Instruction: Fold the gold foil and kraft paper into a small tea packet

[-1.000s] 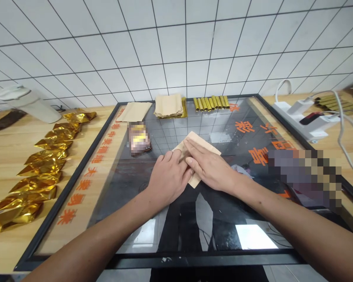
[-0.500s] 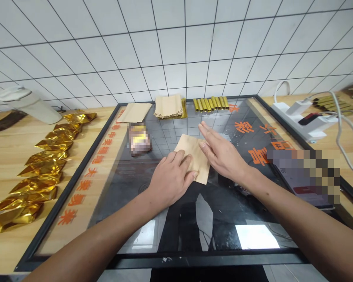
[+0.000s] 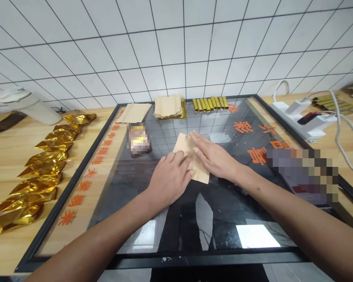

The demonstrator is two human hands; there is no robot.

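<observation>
A folded-looking tan paper [image 3: 198, 168] lies on the dark glass near the middle of the scene, its left edge and much of its upper right covered by the hands; the left hand [image 3: 171, 178] rests on its left part with fingers bent and thumb reaching inward, though whether it pinches the paper or only presses it I cannot tell; the right hand [image 3: 214, 155] is open and flattened, fingers together and straight, lying over the paper's right side, its palm hidden; both forearms run out of view at the near edge. Far left on the glass sit a flat tan piece [image 3: 135, 112] and, nearer, a pack [image 3: 139, 141] blurred into blocks; right of them stands a tan stack [image 3: 167, 106] with gold showing beneath, then a row of gold rolls [image 3: 210, 104]; at right, a dark object [image 3: 302, 176] is also masked by blocks; beyond it, a power strip [image 3: 297, 121] is partly covered by its plugs; on the left, the nearest of the gold foil packets [image 3: 44, 166] is cut off by the picture's edge.
</observation>
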